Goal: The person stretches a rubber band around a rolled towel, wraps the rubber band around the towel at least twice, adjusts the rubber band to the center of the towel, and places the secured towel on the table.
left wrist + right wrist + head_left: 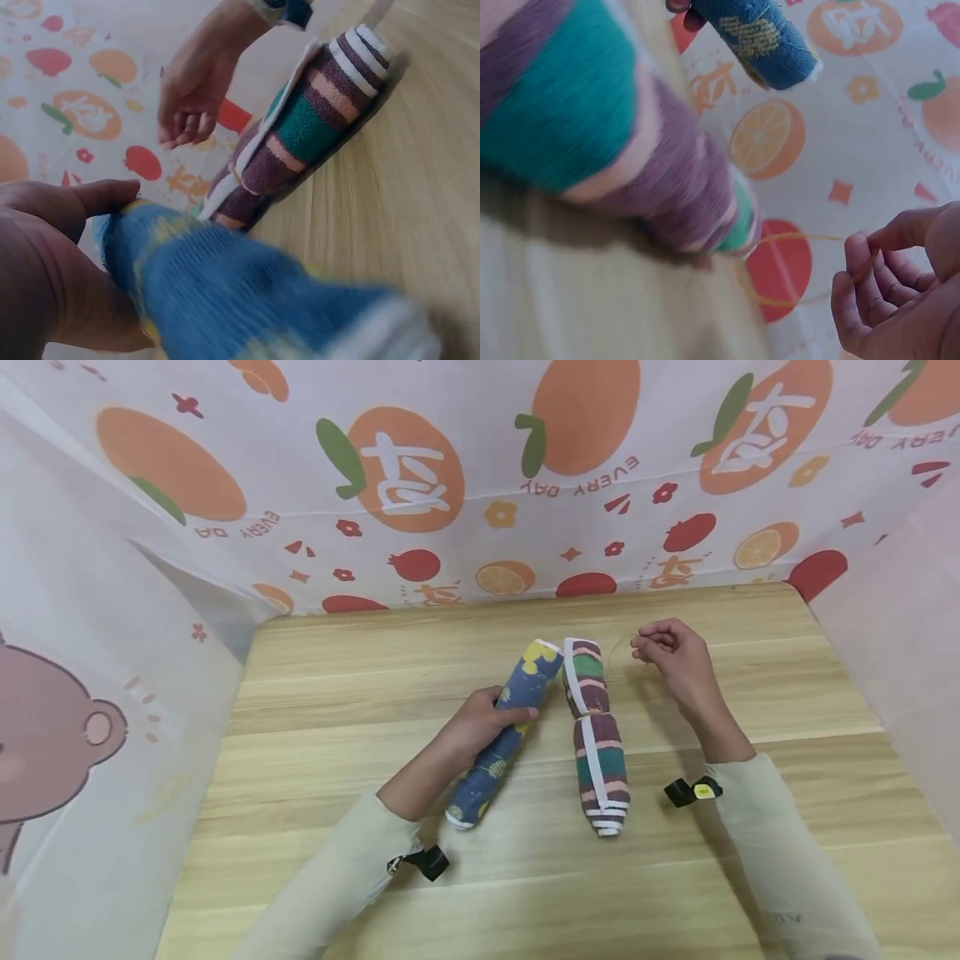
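Observation:
My left hand (483, 722) grips a rolled blue towel (517, 693) with yellow patterns around its middle, thumb across the top. In the left wrist view the blue roll (225, 285) fills the foreground. Beside it on the table lies a rolled striped towel (602, 760) in purple, green and pink with white edges, cinched at its middle by a thin band (592, 713). My right hand (678, 664), off the striped roll's far end, pinches a thin yellowish rubber band (780, 303) between thumb and forefinger. The loop hangs in front of that end in the right wrist view.
Both rolls are over a light wooden table (337, 693). A white curtain (480, 468) printed with oranges and red fruit hangs along the far edge, and pale sheets (75, 568) stand at the sides. Each wrist wears a small black camera (431, 862).

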Action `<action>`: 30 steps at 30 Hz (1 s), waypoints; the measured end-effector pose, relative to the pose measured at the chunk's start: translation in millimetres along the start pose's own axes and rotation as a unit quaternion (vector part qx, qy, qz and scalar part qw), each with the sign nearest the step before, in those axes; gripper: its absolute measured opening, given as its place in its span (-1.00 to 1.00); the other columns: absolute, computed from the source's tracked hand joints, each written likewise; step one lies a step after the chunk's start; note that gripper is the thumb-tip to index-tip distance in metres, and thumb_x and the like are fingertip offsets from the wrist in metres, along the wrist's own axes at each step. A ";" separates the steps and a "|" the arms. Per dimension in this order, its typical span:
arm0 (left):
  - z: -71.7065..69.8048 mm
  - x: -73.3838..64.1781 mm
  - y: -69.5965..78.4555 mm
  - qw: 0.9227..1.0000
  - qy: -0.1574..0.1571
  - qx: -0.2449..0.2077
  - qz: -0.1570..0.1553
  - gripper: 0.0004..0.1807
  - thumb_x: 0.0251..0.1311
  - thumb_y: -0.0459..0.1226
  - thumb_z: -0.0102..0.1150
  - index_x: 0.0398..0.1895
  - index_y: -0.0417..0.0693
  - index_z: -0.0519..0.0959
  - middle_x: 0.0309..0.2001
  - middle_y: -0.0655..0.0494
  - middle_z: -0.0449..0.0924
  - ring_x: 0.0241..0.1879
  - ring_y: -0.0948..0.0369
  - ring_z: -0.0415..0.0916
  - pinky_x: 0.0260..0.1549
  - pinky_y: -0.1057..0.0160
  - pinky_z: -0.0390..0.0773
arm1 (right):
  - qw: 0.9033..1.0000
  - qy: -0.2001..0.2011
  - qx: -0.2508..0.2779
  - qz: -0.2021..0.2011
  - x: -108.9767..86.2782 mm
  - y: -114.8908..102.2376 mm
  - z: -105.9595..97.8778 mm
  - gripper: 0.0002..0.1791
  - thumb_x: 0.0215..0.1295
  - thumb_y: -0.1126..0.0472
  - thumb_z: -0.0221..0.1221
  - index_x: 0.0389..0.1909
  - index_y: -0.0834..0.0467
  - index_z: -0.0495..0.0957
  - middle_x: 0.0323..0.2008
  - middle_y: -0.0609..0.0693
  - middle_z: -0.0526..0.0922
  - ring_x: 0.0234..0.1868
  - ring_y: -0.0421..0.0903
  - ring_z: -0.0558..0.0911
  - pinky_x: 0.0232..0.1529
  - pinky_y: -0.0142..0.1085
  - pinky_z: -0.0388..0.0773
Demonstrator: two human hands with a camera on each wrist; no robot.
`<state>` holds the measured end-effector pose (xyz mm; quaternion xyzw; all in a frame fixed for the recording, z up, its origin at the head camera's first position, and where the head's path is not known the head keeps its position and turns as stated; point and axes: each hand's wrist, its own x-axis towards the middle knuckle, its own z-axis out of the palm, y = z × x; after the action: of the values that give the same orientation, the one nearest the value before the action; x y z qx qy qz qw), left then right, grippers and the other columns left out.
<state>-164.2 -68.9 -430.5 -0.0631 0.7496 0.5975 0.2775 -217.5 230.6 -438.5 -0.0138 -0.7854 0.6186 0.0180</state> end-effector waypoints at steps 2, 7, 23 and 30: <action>2.3 -3.0 2.7 0.999 0.008 0.035 0.019 -0.39 0.27 -0.07 0.34 0.26 -0.26 0.48 -0.03 -0.09 0.62 -0.15 0.10 0.57 -0.21 0.21 0.59 | 1.000 -0.003 0.000 -0.005 1.2 -9.5 4.6 -0.69 0.50 0.23 0.16 0.11 0.36 0.48 -0.20 -0.16 0.68 -0.24 -0.32 0.70 -0.13 -0.51 0.66; 9.3 -10.0 9.9 0.989 0.040 0.126 0.067 -0.35 0.30 0.01 0.31 0.30 -0.20 0.45 0.03 -0.07 0.65 -0.09 0.07 0.61 -0.09 0.08 0.63 | 0.999 -0.031 -0.021 -0.027 -1.4 -38.3 20.3 -0.69 0.51 0.30 0.12 0.18 0.32 0.51 0.00 0.08 0.66 -0.20 -0.25 0.70 -0.11 -0.48 0.67; 26.0 -23.1 28.3 0.951 0.117 0.219 0.184 -0.38 0.33 -0.02 0.32 0.27 -0.24 0.42 -0.03 -0.09 0.69 -0.17 0.13 0.67 -0.28 0.16 0.68 | 0.874 -0.018 -0.307 -0.376 -41.5 -105.4 62.3 -0.71 0.30 0.41 0.33 0.02 0.29 0.61 -0.06 0.16 0.70 -0.04 0.03 0.64 0.01 -0.09 0.70; 26.6 -25.2 34.1 0.945 0.135 0.229 0.191 -0.39 0.39 0.01 0.25 0.25 -0.28 0.42 -0.15 -0.07 0.67 -0.33 0.15 0.61 -0.48 0.26 0.54 | 0.822 0.025 -0.316 -0.473 -49.2 -102.7 69.0 -0.71 0.24 0.42 0.37 -0.02 0.32 0.62 -0.15 0.18 0.72 -0.12 0.05 0.65 -0.03 -0.09 0.72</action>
<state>-148.5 -40.6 -392.2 0.0667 0.8947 0.4374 0.0611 -171.4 137.3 -355.3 0.3388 -0.8473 0.2516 0.3225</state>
